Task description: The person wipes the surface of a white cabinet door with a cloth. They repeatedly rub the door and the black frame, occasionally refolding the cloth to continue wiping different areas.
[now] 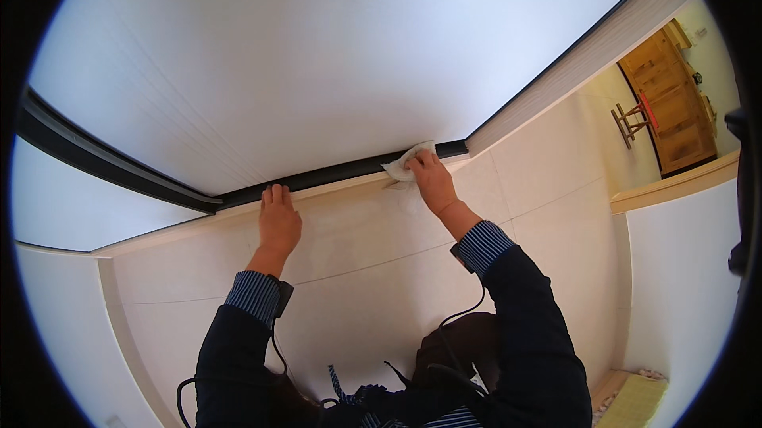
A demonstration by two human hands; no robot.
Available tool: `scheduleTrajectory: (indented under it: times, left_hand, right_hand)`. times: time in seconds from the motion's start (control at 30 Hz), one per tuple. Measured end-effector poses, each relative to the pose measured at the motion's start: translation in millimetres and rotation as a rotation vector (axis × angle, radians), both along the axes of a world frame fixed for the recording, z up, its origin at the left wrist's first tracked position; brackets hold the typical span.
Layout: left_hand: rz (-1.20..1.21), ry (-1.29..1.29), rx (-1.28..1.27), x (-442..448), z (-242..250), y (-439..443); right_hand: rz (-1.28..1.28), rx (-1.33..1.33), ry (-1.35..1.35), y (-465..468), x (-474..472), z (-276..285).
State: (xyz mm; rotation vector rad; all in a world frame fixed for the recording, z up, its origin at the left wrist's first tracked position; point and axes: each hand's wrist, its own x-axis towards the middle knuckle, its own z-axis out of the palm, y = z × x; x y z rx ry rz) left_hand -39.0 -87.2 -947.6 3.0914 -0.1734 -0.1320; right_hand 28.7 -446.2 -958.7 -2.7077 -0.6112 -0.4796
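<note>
My right hand [430,181] holds a crumpled whitish cloth [397,169] against the black bottom rail [339,172] of a large white sliding door panel [333,65], near the rail's right end. My left hand [278,219] rests with its fingertips on the same rail, further left, close to where a black upright frame strip [119,157] meets it. No object shows in the left hand, though its fingertips are partly hidden against the rail. Both hands are bare, below striped cuffs and dark sleeves.
Pale floor tiles [369,285] lie below the door. A light wood-grain side panel [571,65] borders it on the right. Beyond a doorway stand a wooden cabinet [673,100] and a small stool [634,118]. A yellow mat [634,398] lies at lower right. Black cables hang by both wrists.
</note>
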Motion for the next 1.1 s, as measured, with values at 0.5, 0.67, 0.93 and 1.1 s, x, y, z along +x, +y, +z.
scheduleTrajectory:
  times: [0.5,0.67,0.93,1.1]
  left_hand:
    - [-0.008,0.039,0.058,-1,-6,-1]
    - [-0.010,0.036,0.078,-1,-4,-3]
    - [-0.007,0.033,0.086,-1,-22,8]
    - [0.002,0.044,0.038,0,-19,5]
  right_hand:
    - [-0.280,-0.007,0.053,-42,0,-9]
    - [-0.212,-0.060,0.069,-25,3,-8]
    - [-0.512,-0.418,0.094,-70,13,-33]
    - [-0.497,-0.689,0.772,-87,-6,-29]
